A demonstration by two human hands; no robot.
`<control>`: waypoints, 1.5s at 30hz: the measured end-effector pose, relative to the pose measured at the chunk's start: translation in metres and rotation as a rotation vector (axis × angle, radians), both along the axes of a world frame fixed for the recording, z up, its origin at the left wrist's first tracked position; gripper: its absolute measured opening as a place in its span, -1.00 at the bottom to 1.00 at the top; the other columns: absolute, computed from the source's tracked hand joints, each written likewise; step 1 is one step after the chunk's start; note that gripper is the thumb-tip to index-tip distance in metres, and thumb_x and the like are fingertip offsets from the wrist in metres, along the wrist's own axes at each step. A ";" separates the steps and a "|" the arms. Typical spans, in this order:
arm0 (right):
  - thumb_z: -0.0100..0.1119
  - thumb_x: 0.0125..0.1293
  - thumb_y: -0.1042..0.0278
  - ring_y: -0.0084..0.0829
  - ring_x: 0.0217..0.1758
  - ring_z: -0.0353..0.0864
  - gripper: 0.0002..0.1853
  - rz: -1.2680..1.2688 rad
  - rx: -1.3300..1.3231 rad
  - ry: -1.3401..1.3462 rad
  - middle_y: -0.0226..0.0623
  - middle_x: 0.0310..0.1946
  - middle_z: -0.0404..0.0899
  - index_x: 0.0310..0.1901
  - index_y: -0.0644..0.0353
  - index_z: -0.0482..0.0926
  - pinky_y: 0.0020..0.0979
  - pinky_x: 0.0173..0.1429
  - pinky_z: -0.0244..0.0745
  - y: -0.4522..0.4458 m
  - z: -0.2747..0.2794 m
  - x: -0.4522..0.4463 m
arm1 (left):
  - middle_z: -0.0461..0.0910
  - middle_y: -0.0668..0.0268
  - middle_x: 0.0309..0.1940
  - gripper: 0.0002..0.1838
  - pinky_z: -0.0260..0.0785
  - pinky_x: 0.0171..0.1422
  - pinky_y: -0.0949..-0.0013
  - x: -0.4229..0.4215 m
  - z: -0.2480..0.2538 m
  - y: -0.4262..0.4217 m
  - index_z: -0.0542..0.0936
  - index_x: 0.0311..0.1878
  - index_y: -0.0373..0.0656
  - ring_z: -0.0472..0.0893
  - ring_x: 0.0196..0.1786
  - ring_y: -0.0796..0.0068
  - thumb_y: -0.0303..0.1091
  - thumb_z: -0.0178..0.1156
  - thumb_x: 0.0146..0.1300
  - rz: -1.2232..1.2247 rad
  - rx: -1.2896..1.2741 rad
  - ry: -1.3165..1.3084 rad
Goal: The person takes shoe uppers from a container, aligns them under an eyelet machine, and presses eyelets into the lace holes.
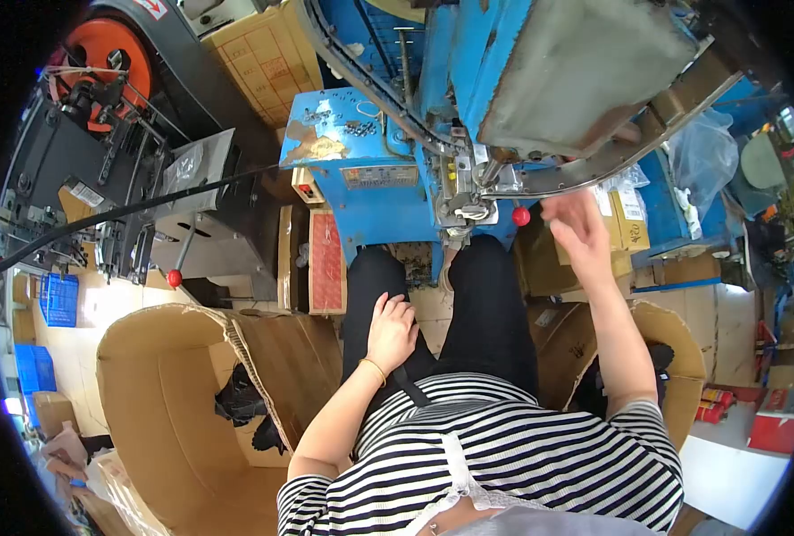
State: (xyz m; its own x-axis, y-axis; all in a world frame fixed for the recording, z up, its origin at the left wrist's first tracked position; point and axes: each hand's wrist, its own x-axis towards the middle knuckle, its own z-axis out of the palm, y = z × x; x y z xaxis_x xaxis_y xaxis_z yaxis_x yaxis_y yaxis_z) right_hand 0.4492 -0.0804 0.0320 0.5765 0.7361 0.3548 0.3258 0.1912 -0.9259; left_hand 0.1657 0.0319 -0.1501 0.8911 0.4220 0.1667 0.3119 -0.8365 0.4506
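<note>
My left hand (pixel 392 332) lies flat on my left thigh, its fingers stretched out and nothing visible in it. Just below it, a short black strap (pixel 410 386) lies across my lap. My right hand (pixel 580 234) is raised at the right of the blue machine (pixel 375 201), thumb and fingers apart, with nothing seen in it. Left of its fingertips, and apart from them, is a red ball knob (pixel 521 216). The machine's metal working head (pixel 468 201) stands in front of my knees, fed by a curved metal track (pixel 585 179).
Large open cardboard boxes stand on both sides, the left box (pixel 160 393) and right box (pixel 683 348), with black items inside. Small dark parts (pixel 359 129) lie on the machine's top. Another machine (pixel 84 170) is at the left. A yellow-brown carton (pixel 629 223) sits behind my right hand.
</note>
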 end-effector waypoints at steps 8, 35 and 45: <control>0.07 0.34 0.53 -0.67 -0.38 0.51 -0.83 0.011 -0.475 0.005 -0.45 -0.47 0.55 -0.09 0.28 0.60 -0.59 -0.26 0.42 -0.073 -0.032 -0.001 | 0.49 0.15 -0.38 -0.74 0.45 -0.25 0.25 0.048 0.103 0.040 0.54 -0.05 -0.23 0.55 -0.37 0.16 -0.56 0.20 0.15 0.115 -0.032 -0.567; 0.09 0.32 0.52 -0.59 -0.40 0.57 -0.83 -0.119 -0.572 -0.053 -0.31 -0.42 0.64 -0.11 0.33 0.61 -0.54 -0.29 0.46 -0.099 -0.081 -0.008 | 0.53 0.04 -0.59 -0.86 0.41 -0.32 0.13 0.116 0.199 0.114 0.49 -0.11 -0.25 0.60 -0.46 0.02 -0.49 0.06 0.29 0.058 -0.379 -0.575; 0.05 0.43 0.34 -0.46 -0.08 0.54 -0.79 -1.221 -0.570 -0.277 -0.28 -0.16 0.62 -0.07 0.29 0.56 -0.40 0.09 0.44 -0.327 -0.157 0.081 | 0.59 0.19 -0.45 -0.82 0.44 -0.28 0.26 0.033 0.076 0.062 0.54 -0.14 -0.25 0.60 -0.41 0.23 -0.38 0.24 0.26 0.131 -0.049 -0.287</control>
